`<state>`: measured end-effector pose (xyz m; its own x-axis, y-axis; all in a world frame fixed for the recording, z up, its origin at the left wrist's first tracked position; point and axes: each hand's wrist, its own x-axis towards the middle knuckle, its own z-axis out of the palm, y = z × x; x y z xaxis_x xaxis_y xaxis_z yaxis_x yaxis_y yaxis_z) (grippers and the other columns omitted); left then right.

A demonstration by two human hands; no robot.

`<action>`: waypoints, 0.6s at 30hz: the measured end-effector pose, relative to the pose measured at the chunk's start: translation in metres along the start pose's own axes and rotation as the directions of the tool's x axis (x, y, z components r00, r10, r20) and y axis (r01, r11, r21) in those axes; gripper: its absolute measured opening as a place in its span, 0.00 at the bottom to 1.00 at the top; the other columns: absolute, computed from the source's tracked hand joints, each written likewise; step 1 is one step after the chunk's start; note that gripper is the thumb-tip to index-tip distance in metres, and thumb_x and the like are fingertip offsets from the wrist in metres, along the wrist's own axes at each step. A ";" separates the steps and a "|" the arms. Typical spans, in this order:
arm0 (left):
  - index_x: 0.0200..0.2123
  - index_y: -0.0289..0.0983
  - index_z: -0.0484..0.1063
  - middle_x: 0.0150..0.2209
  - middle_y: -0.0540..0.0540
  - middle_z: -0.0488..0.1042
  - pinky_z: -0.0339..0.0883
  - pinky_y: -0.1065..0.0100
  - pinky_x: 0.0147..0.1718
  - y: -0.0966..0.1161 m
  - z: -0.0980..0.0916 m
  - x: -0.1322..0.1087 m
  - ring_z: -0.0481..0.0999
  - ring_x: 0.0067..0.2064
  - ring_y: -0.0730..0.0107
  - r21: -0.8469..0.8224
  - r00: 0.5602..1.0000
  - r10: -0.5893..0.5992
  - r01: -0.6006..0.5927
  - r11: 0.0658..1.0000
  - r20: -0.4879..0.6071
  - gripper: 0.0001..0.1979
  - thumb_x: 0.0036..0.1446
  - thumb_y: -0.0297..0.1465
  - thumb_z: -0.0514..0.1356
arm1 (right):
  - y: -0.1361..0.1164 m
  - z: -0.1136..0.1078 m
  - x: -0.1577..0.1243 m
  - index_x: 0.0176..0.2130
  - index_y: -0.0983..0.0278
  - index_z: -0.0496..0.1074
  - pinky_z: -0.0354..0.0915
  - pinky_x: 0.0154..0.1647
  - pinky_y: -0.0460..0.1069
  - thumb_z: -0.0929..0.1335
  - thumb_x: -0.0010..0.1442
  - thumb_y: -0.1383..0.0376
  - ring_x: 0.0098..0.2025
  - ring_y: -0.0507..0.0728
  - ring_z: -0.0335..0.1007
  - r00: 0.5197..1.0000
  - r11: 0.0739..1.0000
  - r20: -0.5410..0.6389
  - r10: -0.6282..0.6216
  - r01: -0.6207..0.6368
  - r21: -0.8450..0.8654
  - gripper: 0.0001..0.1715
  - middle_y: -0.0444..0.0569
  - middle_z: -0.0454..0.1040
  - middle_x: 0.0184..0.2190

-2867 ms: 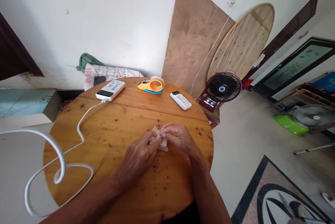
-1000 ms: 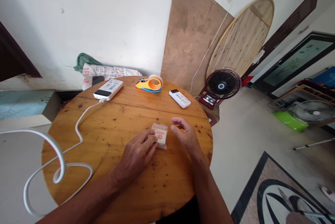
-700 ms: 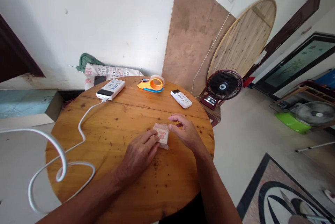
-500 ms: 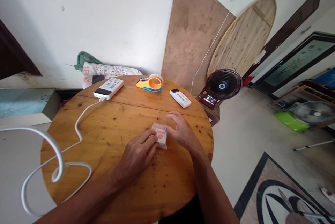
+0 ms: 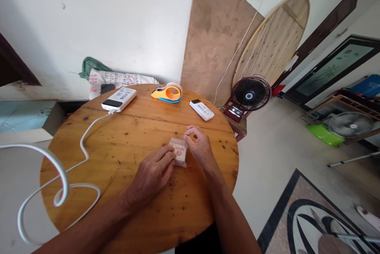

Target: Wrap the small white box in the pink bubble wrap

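Observation:
A small pale packet with red print [image 5: 179, 151], in clear crinkled wrapping, lies on the round wooden table [image 5: 124, 182]. My left hand [image 5: 154, 170] holds it down from the left, its fingers closed over the packet's near left part. At the upper right corner, my right hand [image 5: 198, 145] has thumb and forefinger pinched together on the edge of the clear film. Whether this film is wrapping or a strip of tape, I cannot tell.
Toward the table's back stand an orange and blue tape dispenser [image 5: 168, 93], a white power bank [image 5: 119, 99] with a white cable [image 5: 84, 139], and a second white power bank [image 5: 202, 109]. A dark red fan [image 5: 251, 94] stands beyond the right edge.
My right thumb and forefinger, apart before with a clear flap between them, have come together at the packet's corner. My left hand stays on the packet. The view has shifted slightly.

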<state>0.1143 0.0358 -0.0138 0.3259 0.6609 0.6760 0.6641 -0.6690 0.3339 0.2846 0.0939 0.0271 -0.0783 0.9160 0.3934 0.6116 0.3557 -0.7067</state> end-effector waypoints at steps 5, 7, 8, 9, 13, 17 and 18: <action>0.40 0.37 0.68 0.45 0.43 0.73 0.71 0.66 0.43 0.000 0.000 0.001 0.75 0.44 0.66 0.009 1.000 0.012 -0.012 1.000 -0.010 0.08 0.57 0.24 0.54 | 0.004 -0.001 -0.003 0.37 0.61 0.70 0.63 0.44 0.49 0.65 0.53 0.66 0.45 0.55 0.69 0.998 0.996 0.009 0.065 -0.065 0.069 0.09 0.48 0.73 0.42; 0.40 0.37 0.68 0.45 0.43 0.74 0.71 0.66 0.42 0.000 -0.001 0.001 0.75 0.44 0.66 0.013 1.000 0.016 -0.016 1.000 -0.011 0.09 0.57 0.23 0.54 | 0.008 -0.001 -0.002 0.42 0.61 0.70 0.64 0.45 0.50 0.65 0.53 0.65 0.46 0.56 0.69 0.993 0.990 0.045 0.109 -0.112 0.082 0.14 0.48 0.73 0.44; 0.40 0.37 0.68 0.45 0.43 0.74 0.71 0.66 0.42 0.000 -0.001 0.000 0.75 0.44 0.66 0.013 1.000 0.016 -0.016 1.000 -0.011 0.09 0.57 0.23 0.54 | 0.009 0.000 -0.002 0.44 0.62 0.69 0.64 0.45 0.50 0.66 0.53 0.65 0.47 0.56 0.68 0.989 0.987 0.063 0.133 -0.139 0.087 0.17 0.49 0.73 0.45; 0.40 0.37 0.68 0.45 0.43 0.73 0.71 0.66 0.43 0.000 -0.001 0.000 0.75 0.45 0.66 0.013 1.000 0.015 -0.015 1.000 -0.010 0.09 0.57 0.23 0.54 | 0.011 0.001 -0.002 0.46 0.62 0.69 0.64 0.44 0.50 0.66 0.52 0.64 0.48 0.57 0.68 0.984 0.982 0.078 0.158 -0.165 0.092 0.20 0.50 0.73 0.46; 0.42 0.37 0.68 0.46 0.43 0.73 0.70 0.66 0.44 0.000 -0.001 0.000 0.74 0.46 0.66 0.013 1.000 0.018 -0.018 1.000 -0.010 0.10 0.57 0.23 0.54 | 0.014 0.004 0.000 0.46 0.63 0.70 0.65 0.44 0.51 0.67 0.51 0.63 0.47 0.57 0.68 0.970 0.967 0.121 0.212 -0.226 0.118 0.20 0.51 0.73 0.45; 0.41 0.37 0.69 0.46 0.43 0.74 0.70 0.66 0.44 0.000 0.000 0.001 0.75 0.45 0.65 0.028 1.000 0.015 -0.015 0.999 -0.008 0.09 0.57 0.23 0.54 | 0.012 0.006 0.001 0.33 0.63 0.73 0.65 0.43 0.49 0.65 0.53 0.65 0.46 0.56 0.69 0.989 0.972 0.089 0.117 -0.133 0.193 0.08 0.49 0.73 0.43; 0.41 0.37 0.69 0.46 0.43 0.74 0.70 0.66 0.44 0.000 0.000 0.000 0.75 0.46 0.65 0.031 1.000 0.018 -0.018 0.999 -0.009 0.09 0.57 0.23 0.55 | 0.011 0.006 0.001 0.31 0.63 0.73 0.65 0.43 0.49 0.65 0.53 0.65 0.46 0.56 0.69 0.993 0.973 0.073 0.093 -0.106 0.206 0.07 0.49 0.73 0.42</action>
<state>0.1142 0.0362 -0.0139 0.3316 0.6455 0.6880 0.6784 -0.6699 0.3016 0.2862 0.1000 0.0163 -0.0787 0.9562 0.2820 0.4411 0.2871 -0.8503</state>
